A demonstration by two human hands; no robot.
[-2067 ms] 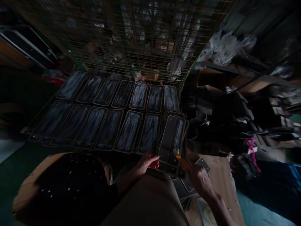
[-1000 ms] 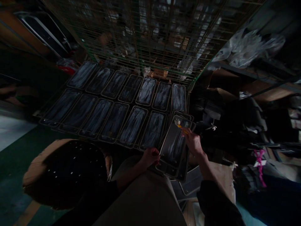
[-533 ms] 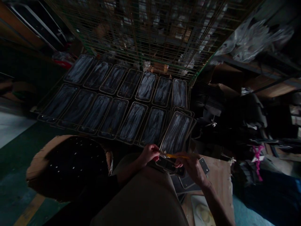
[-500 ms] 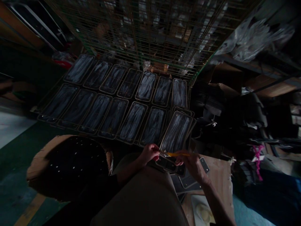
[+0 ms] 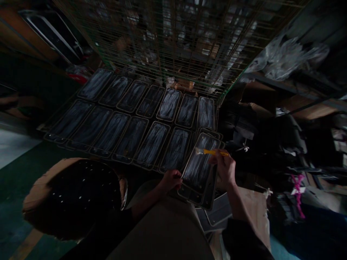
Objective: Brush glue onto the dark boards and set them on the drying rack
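The right hand (image 5: 226, 169) has its grip wrapped around the yellow brush (image 5: 209, 152), which crosses above the streaked top panel (image 5: 197, 169). Left of that grip and nearer the body, the left hand (image 5: 171, 181) seems to pinch the panel's edge, though dimness leaves this unsure. A weak pinch could let it slide on the askew lower panels (image 5: 209, 195); an overlong leftward sweep could smear the neighbouring panel (image 5: 175, 150).

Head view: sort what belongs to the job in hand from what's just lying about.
Seemingly part of the job:
- brush, in the right hand
- streaked panel beneath it, left hand at its edge
- other panels, in two rows

Apparently just lying about:
- clear plastic
- pink cord
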